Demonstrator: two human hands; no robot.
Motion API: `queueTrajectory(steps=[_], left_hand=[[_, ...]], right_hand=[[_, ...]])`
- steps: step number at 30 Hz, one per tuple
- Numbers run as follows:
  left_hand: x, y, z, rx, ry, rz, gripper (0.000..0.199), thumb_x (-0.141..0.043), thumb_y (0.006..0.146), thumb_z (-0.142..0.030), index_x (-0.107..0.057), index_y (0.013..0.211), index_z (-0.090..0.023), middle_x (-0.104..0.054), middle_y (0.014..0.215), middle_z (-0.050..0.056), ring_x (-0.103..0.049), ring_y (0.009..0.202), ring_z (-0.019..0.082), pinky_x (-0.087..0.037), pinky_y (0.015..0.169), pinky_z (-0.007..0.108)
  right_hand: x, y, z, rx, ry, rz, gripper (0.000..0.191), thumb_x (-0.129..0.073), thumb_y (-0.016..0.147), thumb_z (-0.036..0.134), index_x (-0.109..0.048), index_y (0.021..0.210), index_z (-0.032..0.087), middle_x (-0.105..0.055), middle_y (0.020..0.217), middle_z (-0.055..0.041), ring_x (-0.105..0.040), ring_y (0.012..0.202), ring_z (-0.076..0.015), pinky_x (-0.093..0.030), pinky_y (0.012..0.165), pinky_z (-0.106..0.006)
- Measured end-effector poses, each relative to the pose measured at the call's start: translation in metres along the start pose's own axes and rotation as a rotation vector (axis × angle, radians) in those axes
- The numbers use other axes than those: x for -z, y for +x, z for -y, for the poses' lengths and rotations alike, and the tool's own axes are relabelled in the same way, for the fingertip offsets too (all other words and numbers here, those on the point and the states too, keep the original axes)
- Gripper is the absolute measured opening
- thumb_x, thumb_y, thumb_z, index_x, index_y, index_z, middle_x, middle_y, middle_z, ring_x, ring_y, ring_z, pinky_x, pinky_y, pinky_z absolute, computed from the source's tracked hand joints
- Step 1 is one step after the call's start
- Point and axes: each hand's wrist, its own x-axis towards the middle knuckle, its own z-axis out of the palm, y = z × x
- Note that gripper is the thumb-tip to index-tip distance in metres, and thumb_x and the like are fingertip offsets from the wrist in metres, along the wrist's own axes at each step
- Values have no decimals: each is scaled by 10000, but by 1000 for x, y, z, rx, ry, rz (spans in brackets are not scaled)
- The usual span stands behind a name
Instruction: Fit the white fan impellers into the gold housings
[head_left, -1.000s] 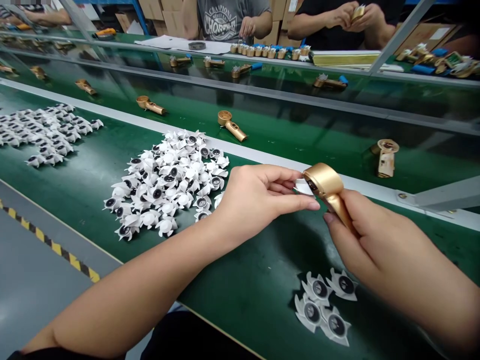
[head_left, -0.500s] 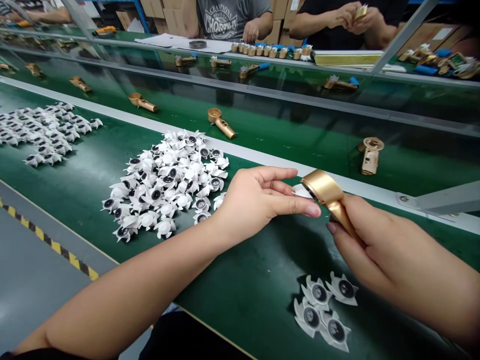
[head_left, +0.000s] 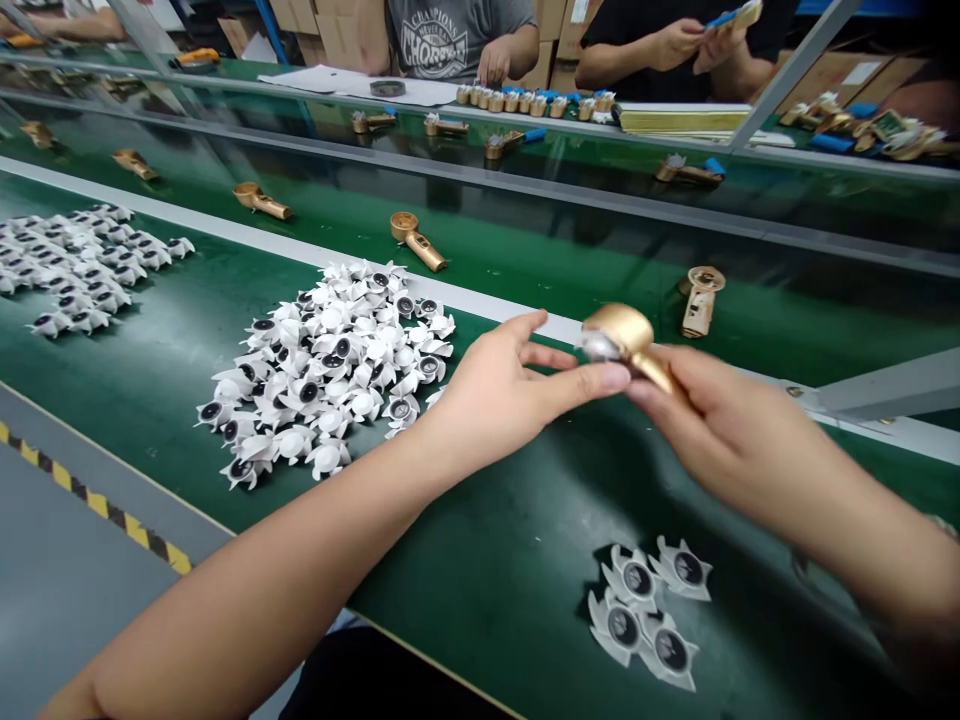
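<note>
In my right hand [head_left: 712, 410] is a gold handheld-fan housing [head_left: 619, 328], gripped by its handle with the round head toward my left hand. A white fan blade [head_left: 598, 346] sits at the open face of that head; blur hides how deep it is seated. My left hand [head_left: 517, 375] has its fingers spread, and the thumb tip is close to the head's lower edge; I cannot tell if it touches. Below the hands, several loose white fan blades [head_left: 637, 580] with dark centres lie on the green table. A large pile of fan blades [head_left: 330, 360] is beside my left forearm.
Gold housings [head_left: 417, 242] lie spaced out along the green belt [head_left: 540, 260] behind a pale rail. Another group of blades [head_left: 82, 265] is at far left. A metal bracket [head_left: 892, 390] juts in at right. Across the line, co-workers' hands [head_left: 686, 45] handle parts.
The white blade has gone from between my left fingers to the housing's head, and those fingers have spread. My right hand has tilted and shifted the housing slightly left. Belt housings moved left.
</note>
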Motion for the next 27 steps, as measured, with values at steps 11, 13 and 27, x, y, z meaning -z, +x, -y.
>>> queueTrajectory(steps=[11,13,27], left_hand=[[-25,-23,11,-645,797,788,180,-664,938,-340,-789,1014,-235,-678,1087,26,-657,912,155,-487,775,274],[-24,-22,13,-679,881,764,182,-626,958,-309,-794,976,-242,-676,1079,22,-651,905,157,-491,778,289],[-24,-12,17,-454,1002,474,396,-725,850,-428,-673,1185,-224,-703,1165,33,-677,997,226,-512,750,302]], right_hand=[[-14,120,-47,-155,-288,-11,391,-516,966,403,-652,1150,86,-633,1201,-240,-560,1167,-408,-404,958,-516],[-3,86,-48,-124,-270,-40,375,-465,983,388,-642,1178,122,-647,1182,-193,-588,1122,-355,-442,915,-456],[-12,-121,-79,96,-145,-120,162,-522,994,295,-639,1044,194,-665,1023,-85,-626,943,-262,-505,845,-433]])
